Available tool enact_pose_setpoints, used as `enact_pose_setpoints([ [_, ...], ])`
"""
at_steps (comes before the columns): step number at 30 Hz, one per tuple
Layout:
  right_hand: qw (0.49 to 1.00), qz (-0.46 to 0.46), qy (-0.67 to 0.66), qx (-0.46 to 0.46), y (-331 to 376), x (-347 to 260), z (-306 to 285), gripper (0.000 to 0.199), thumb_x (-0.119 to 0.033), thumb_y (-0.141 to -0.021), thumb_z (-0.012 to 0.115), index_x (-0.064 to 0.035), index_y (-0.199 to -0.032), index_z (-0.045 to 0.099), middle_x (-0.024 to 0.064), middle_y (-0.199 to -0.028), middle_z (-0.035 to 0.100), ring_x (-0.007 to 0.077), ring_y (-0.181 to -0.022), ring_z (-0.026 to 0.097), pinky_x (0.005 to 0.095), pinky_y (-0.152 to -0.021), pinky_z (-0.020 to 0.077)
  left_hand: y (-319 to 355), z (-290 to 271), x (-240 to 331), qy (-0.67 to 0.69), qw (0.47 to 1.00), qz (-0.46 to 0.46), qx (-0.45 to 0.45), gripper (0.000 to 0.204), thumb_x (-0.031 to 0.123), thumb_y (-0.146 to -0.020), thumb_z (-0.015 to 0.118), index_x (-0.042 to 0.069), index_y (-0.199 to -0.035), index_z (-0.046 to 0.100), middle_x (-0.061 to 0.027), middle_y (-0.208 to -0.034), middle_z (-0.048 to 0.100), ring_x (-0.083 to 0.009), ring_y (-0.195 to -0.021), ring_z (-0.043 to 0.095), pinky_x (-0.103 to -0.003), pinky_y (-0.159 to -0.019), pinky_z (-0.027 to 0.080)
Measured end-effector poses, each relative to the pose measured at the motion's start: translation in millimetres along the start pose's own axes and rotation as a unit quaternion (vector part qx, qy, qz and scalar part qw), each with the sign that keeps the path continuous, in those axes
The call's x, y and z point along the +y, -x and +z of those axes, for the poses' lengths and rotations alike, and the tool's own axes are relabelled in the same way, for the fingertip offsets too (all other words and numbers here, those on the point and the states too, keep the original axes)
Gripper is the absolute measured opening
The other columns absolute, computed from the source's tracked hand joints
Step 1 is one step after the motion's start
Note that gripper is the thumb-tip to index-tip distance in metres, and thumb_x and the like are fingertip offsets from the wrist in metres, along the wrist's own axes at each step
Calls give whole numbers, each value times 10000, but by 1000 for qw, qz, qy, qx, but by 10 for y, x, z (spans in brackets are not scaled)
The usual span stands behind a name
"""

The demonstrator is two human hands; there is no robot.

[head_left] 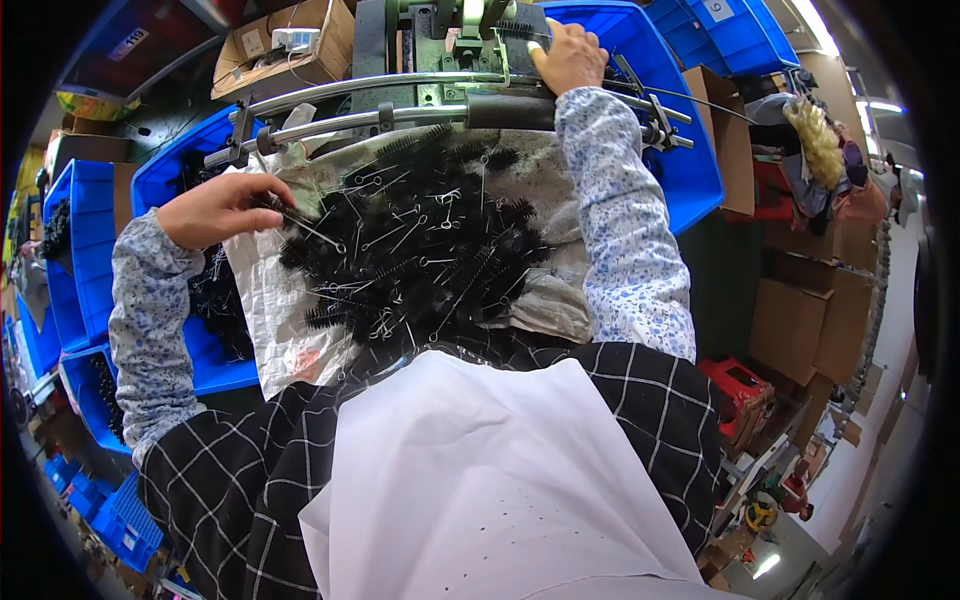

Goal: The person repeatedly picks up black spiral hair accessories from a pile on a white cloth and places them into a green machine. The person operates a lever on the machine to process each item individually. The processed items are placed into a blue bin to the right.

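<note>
A heap of black bristle brushes [430,250] with twisted-wire, looped handles lies on a pale sheet [262,300] in front of me. At the heap's left edge, my left hand [228,208] is closed on a looped-handle wire brush [318,234]; its fingers partly hide the other end. My right hand [572,58] is up at the right side of a green and grey machine [440,50]. Its fingers are curled and its thumb stretched toward a black brush [520,30] in the machine; the fingers appear to grip that brush's right end.
Metal rails [380,88] cross between the heap and the machine. Blue bins stand left [225,378] and right [700,185], the left one holding dark brushes. A cardboard box [285,45] sits at the far left, and a thin rod [700,98] sticks out rightward.
</note>
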State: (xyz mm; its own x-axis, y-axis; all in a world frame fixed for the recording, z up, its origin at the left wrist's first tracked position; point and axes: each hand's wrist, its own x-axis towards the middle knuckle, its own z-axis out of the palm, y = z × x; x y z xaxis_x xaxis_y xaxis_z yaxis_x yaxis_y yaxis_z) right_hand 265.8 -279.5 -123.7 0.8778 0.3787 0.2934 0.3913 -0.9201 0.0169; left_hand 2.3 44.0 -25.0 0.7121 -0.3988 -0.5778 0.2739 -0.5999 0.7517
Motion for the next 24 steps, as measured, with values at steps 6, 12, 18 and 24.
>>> enact_pose_setpoints([
  [6,995,-5,-84,48,47,-18,142,327,-259,-723,581,-109,-1012,612,104,-978,621,281,-1106,484,457,-839,382,88,-89,145,-20,996,21,88,264,216,-885,519,66,-1087,441,-39,-889,471,-113,-851,453,-246,-763,386],
  [12,996,-29,-61,58,57,-531,41,219,-249,-731,576,-99,-882,629,65,-878,636,263,-941,555,445,-766,400,40,-60,354,-88,989,67,101,345,272,-899,499,74,-1113,315,-112,-1006,437,-232,-1000,456,-319,-866,368],
  [18,999,-25,-33,19,62,-678,-132,283,-268,-734,576,-128,-975,630,67,-919,628,238,-942,553,423,-777,385,-163,-2,501,-123,976,127,129,300,256,-876,540,75,-1072,401,-87,-858,532,-177,-751,505,-284,-684,412],
  [24,1000,-8,-30,-4,57,-255,-71,358,-290,-718,606,-153,-1048,621,70,-959,620,239,-968,545,423,-793,387,-126,2,301,-36,960,178,213,240,190,-899,490,39,-1085,479,-34,-878,529,-114,-798,484,-249,-725,395],
])
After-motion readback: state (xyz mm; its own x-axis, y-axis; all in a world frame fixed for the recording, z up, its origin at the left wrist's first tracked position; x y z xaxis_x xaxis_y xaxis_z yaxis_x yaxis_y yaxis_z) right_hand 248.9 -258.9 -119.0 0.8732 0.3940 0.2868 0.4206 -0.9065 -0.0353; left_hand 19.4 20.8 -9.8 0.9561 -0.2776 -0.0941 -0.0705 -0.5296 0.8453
